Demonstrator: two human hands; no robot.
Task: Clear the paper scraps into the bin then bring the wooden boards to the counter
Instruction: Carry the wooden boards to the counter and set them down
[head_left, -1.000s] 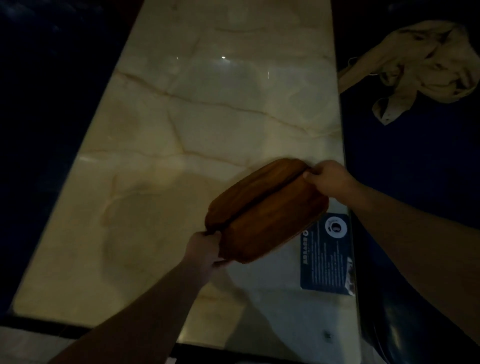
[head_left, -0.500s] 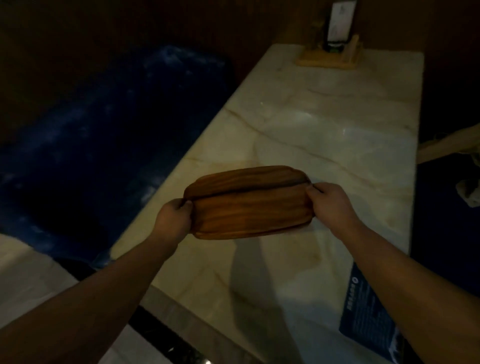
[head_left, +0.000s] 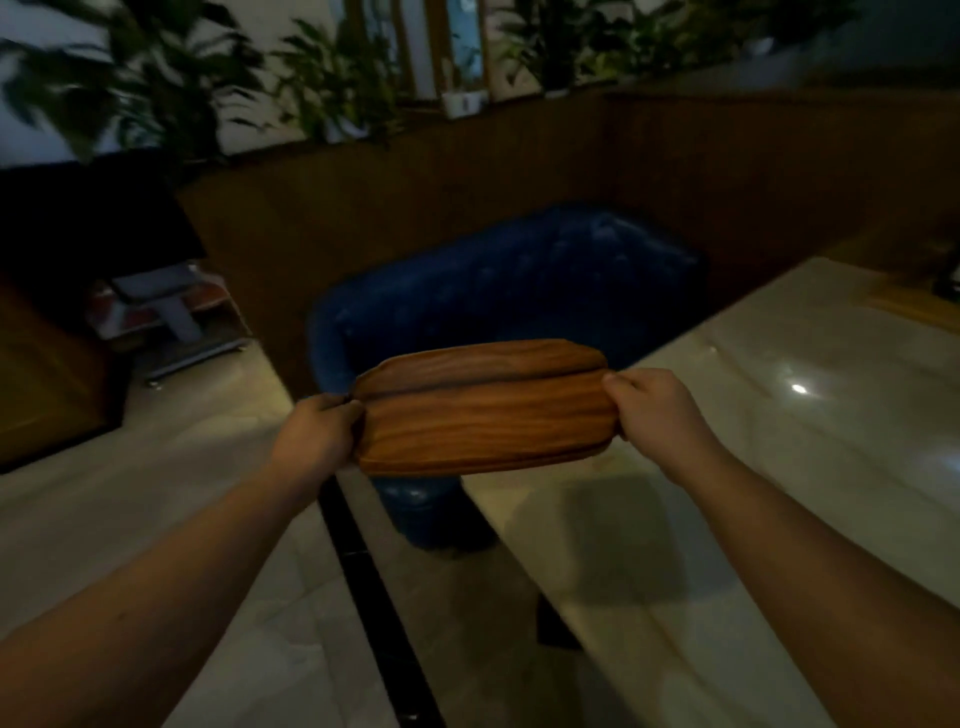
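In the head view, the person held the wooden boards (head_left: 480, 408) in the air with both hands, in front of the body. The left hand (head_left: 317, 436) was clenched around the left end of the stack and the right hand (head_left: 657, 410) gripped the right end, with the fingers (head_left: 621, 382) folded over the top edge. The boards hung above the near left edge of the bench (head_left: 753, 467), partly over it and partly over the blue armchair (head_left: 498, 291) that stood just beside that edge.

As a judgement, the task was in its second part. No paper scraps and no bin were visible in this view, so I cannot tell if the clearing was finished, but the boards were already lifted and carried. What was left was to bring them to the counter and put them down; which surface is that counter, the picture did not make clear.

There seemed to be two boards, one lying on the other, with a dark line between them. They were long, with rounded ends, warm brown, and had a smooth surface with clear wavy grain. The bench top was pale stone like marble, polished, with a bright point of reflected light. The armchair looked soft and a little shiny. The floor (head_left: 156, 467) was of light glossy tiles with a dark strip
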